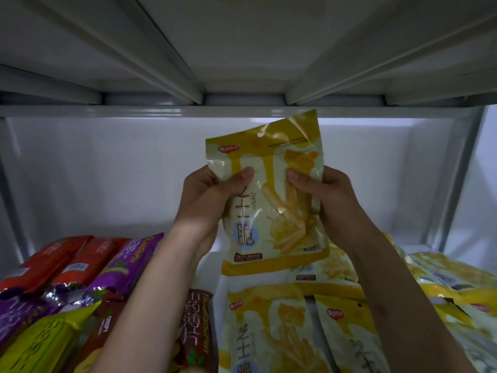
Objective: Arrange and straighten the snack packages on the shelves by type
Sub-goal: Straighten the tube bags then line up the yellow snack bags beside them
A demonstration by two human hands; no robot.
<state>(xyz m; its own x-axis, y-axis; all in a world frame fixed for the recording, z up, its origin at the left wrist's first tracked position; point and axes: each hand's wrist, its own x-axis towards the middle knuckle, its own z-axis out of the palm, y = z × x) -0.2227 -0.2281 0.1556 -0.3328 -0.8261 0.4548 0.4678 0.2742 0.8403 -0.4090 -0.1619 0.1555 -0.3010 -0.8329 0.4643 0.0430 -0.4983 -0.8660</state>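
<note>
Pinching from both sides, the fingers of the left hand and the right hand grip a yellow-and-white snack bag at mid-height, thumbs pressed on its front. It hangs upright in the air, tilted slightly, its top edge close beneath the front lip of the upper shelf, its bottom edge above the lower shelf. Behind it, open room runs back to the pale rear wall. Below lie matching yellow bags, overlapping, with more stacked at the right edge. On the left, well apart from the held bag, red packs, a purple pack, a brown pack and a yellow-green pack lie side by side.
</note>
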